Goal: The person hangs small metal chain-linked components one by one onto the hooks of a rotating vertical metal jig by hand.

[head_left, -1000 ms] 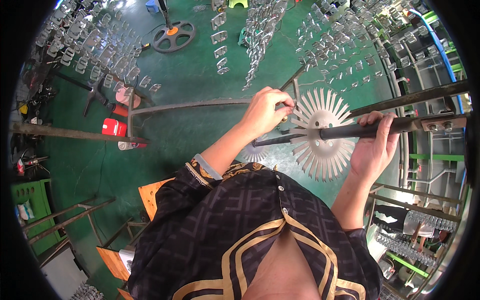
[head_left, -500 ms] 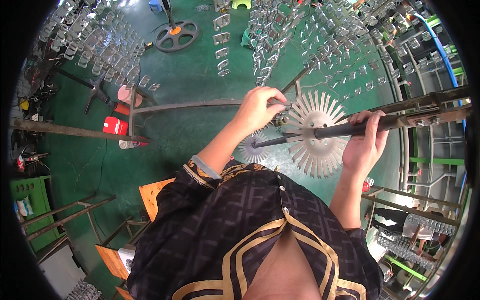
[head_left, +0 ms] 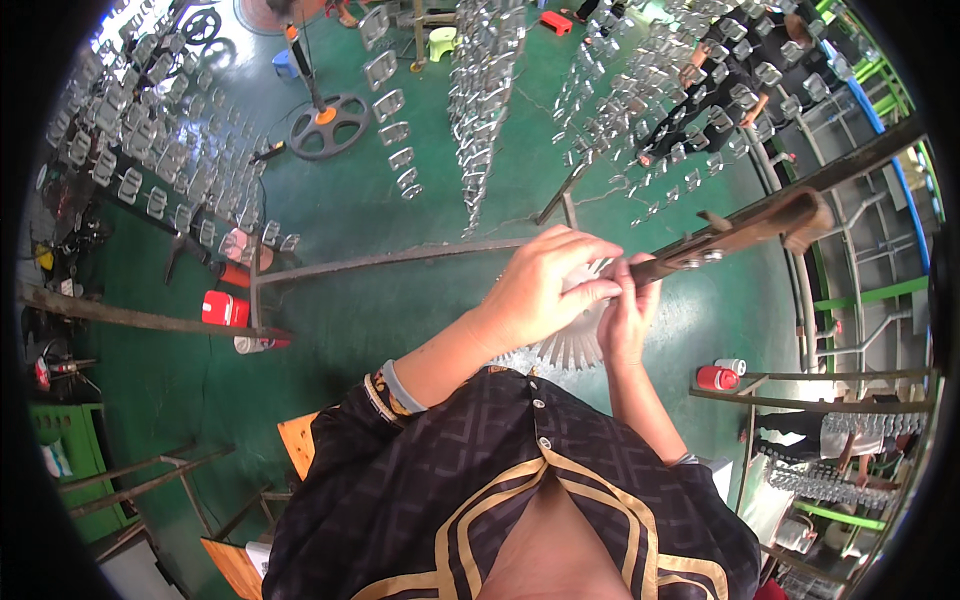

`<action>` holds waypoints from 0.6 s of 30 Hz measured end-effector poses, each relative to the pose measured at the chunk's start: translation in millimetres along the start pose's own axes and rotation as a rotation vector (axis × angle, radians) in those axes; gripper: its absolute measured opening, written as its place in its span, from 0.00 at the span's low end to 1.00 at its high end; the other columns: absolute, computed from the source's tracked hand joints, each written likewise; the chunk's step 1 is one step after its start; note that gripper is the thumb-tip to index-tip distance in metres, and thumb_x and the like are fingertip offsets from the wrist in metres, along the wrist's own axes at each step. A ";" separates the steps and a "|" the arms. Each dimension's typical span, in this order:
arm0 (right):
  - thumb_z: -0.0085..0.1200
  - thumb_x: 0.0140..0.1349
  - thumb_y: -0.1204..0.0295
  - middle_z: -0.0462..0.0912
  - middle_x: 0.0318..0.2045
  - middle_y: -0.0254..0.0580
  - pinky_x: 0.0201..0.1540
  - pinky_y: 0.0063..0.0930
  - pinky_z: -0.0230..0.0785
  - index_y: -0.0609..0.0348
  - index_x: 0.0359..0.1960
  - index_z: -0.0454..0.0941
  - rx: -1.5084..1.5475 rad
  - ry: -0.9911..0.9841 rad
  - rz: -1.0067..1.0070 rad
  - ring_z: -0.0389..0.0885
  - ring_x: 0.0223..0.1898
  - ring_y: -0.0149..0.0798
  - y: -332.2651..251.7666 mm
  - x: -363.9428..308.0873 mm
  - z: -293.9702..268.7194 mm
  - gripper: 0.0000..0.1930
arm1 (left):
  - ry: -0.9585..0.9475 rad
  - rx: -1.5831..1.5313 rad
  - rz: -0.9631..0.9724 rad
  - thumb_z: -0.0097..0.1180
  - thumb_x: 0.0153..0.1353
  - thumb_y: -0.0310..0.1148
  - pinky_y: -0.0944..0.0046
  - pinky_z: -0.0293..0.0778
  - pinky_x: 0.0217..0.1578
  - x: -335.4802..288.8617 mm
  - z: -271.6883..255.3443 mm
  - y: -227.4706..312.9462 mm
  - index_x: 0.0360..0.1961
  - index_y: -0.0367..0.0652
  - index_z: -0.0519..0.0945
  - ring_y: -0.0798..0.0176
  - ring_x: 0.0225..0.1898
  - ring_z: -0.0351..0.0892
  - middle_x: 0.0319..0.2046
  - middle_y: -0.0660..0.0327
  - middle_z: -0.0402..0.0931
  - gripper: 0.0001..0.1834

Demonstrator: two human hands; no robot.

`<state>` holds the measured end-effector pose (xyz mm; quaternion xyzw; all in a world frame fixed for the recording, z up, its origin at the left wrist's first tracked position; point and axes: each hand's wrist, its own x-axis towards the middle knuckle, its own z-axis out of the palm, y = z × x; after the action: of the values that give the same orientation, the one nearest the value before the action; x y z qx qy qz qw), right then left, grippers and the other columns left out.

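Observation:
In front of my chest, my right hand (head_left: 628, 325) is closed around the end of a dark metal bar (head_left: 690, 262) that slants up to the right. A pale metal disc with a fringe of narrow slotted fins (head_left: 570, 348) stands at that end, partly covered by my hands. My left hand (head_left: 548, 290) reaches over the disc from the left, its thumb and fingers curled close to my right fingertips. What lies between those left fingers, if anything, is hidden. Part of a second finned disc shows low behind my left wrist.
Strings of shiny metal clips (head_left: 480, 110) hang ahead. A rusty frame rail (head_left: 400, 258) crosses beyond my hands. A black wheel-shaped base (head_left: 328, 125) stands on the green floor. Red jugs (head_left: 226, 308) are at left and right. Another person (head_left: 710, 80) is at far right.
My left hand has moved right to meet my right hand at the disc. The right hand has shifted left, and the bar now slants more steeply. The whole view has also shifted.

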<state>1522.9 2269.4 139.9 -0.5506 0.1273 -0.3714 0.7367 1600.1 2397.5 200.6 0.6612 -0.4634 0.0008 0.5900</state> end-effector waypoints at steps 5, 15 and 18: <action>0.48 0.62 0.77 0.71 0.40 0.35 0.42 0.22 0.67 0.60 0.51 0.64 -0.053 -0.021 -0.023 0.70 0.42 0.27 32.1 -7.8 -14.4 0.16 | -0.039 0.008 0.039 0.63 0.46 0.29 0.61 0.71 0.39 10.5 24.2 7.1 0.44 0.37 0.76 0.56 0.37 0.76 0.38 0.54 0.77 0.21; 0.44 0.59 0.80 0.69 0.42 0.35 0.45 0.21 0.65 0.60 0.55 0.58 -0.065 -0.152 0.001 0.68 0.43 0.27 50.2 -22.5 -16.1 0.21 | -0.034 0.084 -0.059 0.60 0.48 0.26 0.64 0.68 0.24 3.2 36.3 -11.1 0.31 0.34 0.78 0.58 0.22 0.73 0.22 0.53 0.73 0.09; 0.43 0.59 0.80 0.70 0.42 0.34 0.45 0.21 0.65 0.60 0.54 0.59 -0.041 -0.172 0.055 0.68 0.43 0.27 56.5 -23.8 -21.5 0.20 | -0.018 0.121 -0.042 0.58 0.49 0.25 0.63 0.66 0.21 2.1 39.5 -14.2 0.28 0.34 0.77 0.58 0.19 0.72 0.20 0.53 0.71 0.06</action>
<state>1516.6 2277.1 75.7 -0.5917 0.0858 -0.2997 0.7435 1588.4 2363.5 178.6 0.7053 -0.4536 0.0105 0.5447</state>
